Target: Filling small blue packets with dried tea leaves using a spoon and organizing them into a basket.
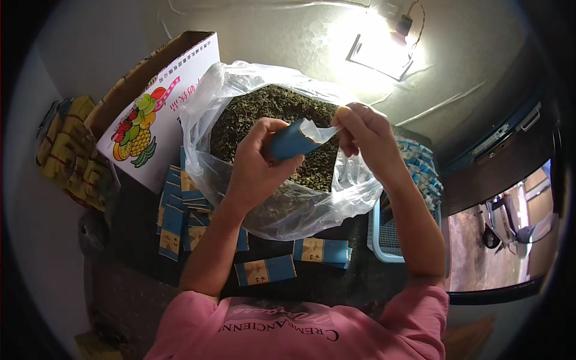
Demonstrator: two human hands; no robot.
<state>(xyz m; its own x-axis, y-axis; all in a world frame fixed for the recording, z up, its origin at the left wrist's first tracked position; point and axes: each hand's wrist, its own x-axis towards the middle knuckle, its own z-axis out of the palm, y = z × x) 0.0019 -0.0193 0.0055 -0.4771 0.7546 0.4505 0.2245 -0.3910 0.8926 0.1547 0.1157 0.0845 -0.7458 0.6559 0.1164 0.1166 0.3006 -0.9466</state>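
My left hand (263, 164) is wrapped around a blue paper packet (291, 139), tilted with its mouth towards the right. White lining paper (317, 131) sticks out of that mouth, and the fingertips of my right hand (357, 128) pinch its edge. Both hands are above a clear plastic bag (310, 211) whose rim is spread wide around dried, dark green-brown leaves (270, 103). Flat blue and tan packets lie on the dark table, some left of the bag (172, 225) and others in front of it (265, 270). My left palm hides part of the packet.
A white cardboard box (180, 90) printed with fruit stands at the left, beside bundled yellow packets (74, 153). On the right, a light blue plastic basket (387, 256) is next to a heap of small blue-and-white packets (418, 166). A lit bulb (402, 38) hangs near the wall.
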